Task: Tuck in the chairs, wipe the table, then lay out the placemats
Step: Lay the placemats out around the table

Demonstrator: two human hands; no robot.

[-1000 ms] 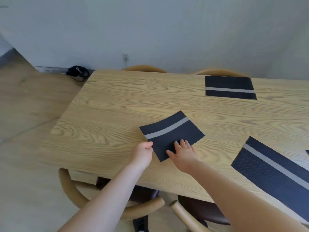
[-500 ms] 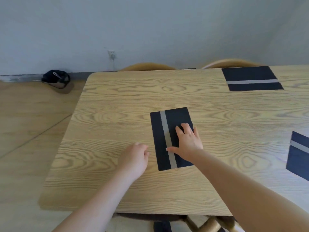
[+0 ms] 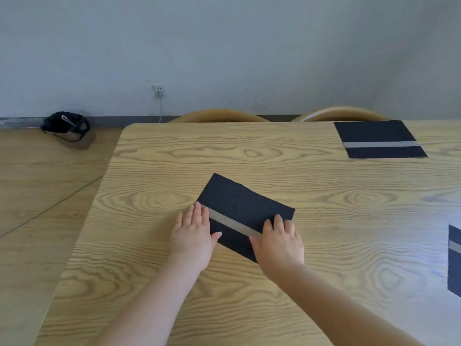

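Since half a second ago the placemat (image 3: 243, 216) has swung from lengthwise to a slant, and the left hand (image 3: 193, 236) has come onto its left end. In the head view both hands lie flat with fingers straight, the right hand (image 3: 279, 242) pressing the right end, probably to square it. It rests mid-table (image 3: 174, 283); whether the thumbs hook its edge I cannot tell.

A dark placemat (image 3: 243, 208) with one grey stripe lies flat and askew on the near middle of the wooden table (image 3: 249, 156). A second placemat (image 3: 379, 138) lies square at the far right edge; a third placemat (image 3: 454, 260) is cut off at right. Two chairs (image 3: 219, 117) sit tucked under the far side.
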